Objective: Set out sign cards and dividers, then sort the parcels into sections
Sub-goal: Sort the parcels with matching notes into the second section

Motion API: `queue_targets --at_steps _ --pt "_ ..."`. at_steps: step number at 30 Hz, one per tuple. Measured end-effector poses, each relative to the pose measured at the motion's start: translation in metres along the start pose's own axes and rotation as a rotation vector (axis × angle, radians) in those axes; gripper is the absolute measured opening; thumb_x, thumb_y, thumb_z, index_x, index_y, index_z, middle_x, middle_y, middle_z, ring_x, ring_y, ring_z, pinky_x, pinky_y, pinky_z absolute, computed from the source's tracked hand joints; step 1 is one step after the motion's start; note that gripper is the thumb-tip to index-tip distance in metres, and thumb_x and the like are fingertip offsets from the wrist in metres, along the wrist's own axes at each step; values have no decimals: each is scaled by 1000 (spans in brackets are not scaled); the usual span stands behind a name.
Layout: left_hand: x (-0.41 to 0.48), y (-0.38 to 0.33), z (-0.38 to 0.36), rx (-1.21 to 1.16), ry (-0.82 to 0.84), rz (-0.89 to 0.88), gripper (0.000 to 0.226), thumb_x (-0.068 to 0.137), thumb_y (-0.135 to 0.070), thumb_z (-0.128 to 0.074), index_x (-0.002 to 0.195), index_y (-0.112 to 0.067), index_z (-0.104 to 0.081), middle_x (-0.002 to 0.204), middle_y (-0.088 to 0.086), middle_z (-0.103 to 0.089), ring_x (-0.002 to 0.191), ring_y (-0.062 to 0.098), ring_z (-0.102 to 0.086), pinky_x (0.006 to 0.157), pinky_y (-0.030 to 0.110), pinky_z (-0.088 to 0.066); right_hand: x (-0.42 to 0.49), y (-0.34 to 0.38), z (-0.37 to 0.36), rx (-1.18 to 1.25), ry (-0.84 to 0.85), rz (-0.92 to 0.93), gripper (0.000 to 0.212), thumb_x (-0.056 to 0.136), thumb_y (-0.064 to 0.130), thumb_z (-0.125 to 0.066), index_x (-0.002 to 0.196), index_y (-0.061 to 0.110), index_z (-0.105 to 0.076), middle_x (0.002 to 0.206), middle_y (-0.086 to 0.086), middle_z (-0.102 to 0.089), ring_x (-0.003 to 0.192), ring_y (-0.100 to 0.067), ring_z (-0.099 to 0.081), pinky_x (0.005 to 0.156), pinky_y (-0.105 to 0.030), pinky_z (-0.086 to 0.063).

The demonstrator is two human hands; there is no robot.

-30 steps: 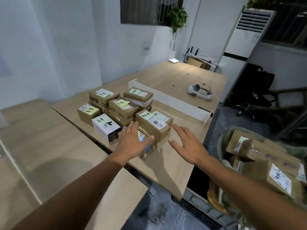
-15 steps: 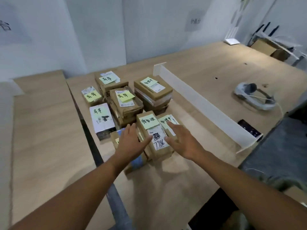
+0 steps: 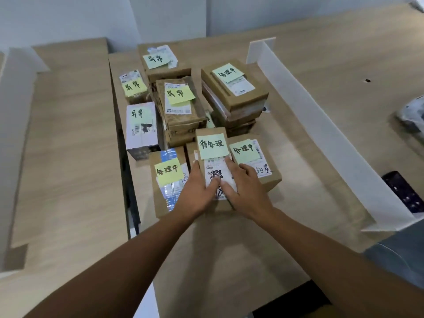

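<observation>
Several brown parcels with green handwritten sticky notes are clustered on the wooden table (image 3: pixel 229 249). Both my hands are on the nearest middle parcel (image 3: pixel 212 146), which sits higher than its neighbours. My left hand (image 3: pixel 197 191) grips its left edge with the thumb on the printed label. My right hand (image 3: pixel 246 191) grips the right edge, index finger and thumb on top. Parcels lie right beside it on the left (image 3: pixel 168 173) and on the right (image 3: pixel 250 152). A long white divider (image 3: pixel 321 125) stands on edge to the right of the cluster.
A taller stack of parcels (image 3: pixel 234 88) stands behind, and a white box (image 3: pixel 141 127) at the left. A narrow gap (image 3: pixel 128 180) separates this table from the one on the left. Beyond the divider lie a black phone (image 3: pixel 403 191) and a white headset (image 3: pixel 413 113).
My view has tilted down and closer to the parcels. Both hands moved inward from either side and now clasp the middle parcel, thumbs on its label.
</observation>
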State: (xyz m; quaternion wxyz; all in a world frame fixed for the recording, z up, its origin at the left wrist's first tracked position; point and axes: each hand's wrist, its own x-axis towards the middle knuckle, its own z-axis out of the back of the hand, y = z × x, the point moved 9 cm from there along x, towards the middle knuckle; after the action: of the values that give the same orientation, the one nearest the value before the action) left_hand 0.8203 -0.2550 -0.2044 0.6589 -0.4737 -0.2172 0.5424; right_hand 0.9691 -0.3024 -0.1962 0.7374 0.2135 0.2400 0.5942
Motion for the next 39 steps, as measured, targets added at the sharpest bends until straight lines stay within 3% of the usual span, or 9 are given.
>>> queue_targets --at_steps 4,8,13,16,19,22,24,31,39 --pt "-20 -19 22 -39 -38 -3 42 99 -47 -57 134 -53 -35 118 -42 -54 104 -22 -54 79 1 -39 -5 25 18 86 -51 76 73 91 63 -40 158 40 -21 139 -1 -55 132 -17 -35 101 -42 -43" --pt "-45 -43 80 -66 -117 -47 47 96 -51 -56 138 -51 -35 124 -31 -60 109 -11 -60 87 22 -48 0 85 35 151 -41 174 70 91 57 -48 155 41 -24 136 3 -59 120 -16 -52 97 -41 -49" --pt "-85 -45 184 -40 -271 -56 45 88 -54 -54 127 -62 -34 111 -45 -58 100 -13 -62 76 11 -46 -8 192 19 278 -10 310 69 91 56 -49 153 53 -19 143 6 -48 124 -10 -52 97 -31 -45" --pt "-116 -26 243 -25 -349 -40 47 84 -54 -54 123 -67 -31 112 -44 -56 94 -24 -56 69 7 -40 -20 253 -13 302 1 368 66 95 51 -49 153 53 -18 143 7 -45 124 -10 -49 93 -27 -41" --pt "-153 5 302 -20 -414 -16 49 90 -46 -58 129 -63 -35 119 -32 -62 98 -18 -60 73 12 -43 -36 316 -50 319 14 446 65 97 41 -54 155 45 -25 133 6 -48 117 -11 -52 94 -29 -45" --pt "-198 37 371 -16 -497 -7 45 86 -51 -55 124 -64 -35 112 -39 -61 97 -17 -61 74 14 -44 -52 390 -92 370 69 488 63 95 40 -55 150 51 -28 125 15 -47 108 -1 -54 95 -23 -47" --pt "-231 62 422 -7 -562 9 48 84 -55 -53 129 -59 -36 112 -35 -63 98 -11 -63 75 18 -47 -66 447 -122 376 93 569 64 96 32 -59 154 38 -34 124 8 -50 103 -5 -57 91 -25 -50" --pt "-348 156 592 42 -776 61 54 86 -54 -54 136 -55 -34 108 -30 -65 92 -4 -67 66 14 -45 -117 642 -241 359 197 764 62 96 28 -62 153 28 -38 130 0 -54 116 -12 -56 100 -23 -43" --pt "-455 249 745 55 -970 150 51 86 -54 -55 133 -54 -36 122 -21 -65 104 10 -67 86 36 -53 -171 821 -367 338 342 903 62 96 34 -58 153 35 -34 136 2 -52 122 -14 -52 104 -34 -44"
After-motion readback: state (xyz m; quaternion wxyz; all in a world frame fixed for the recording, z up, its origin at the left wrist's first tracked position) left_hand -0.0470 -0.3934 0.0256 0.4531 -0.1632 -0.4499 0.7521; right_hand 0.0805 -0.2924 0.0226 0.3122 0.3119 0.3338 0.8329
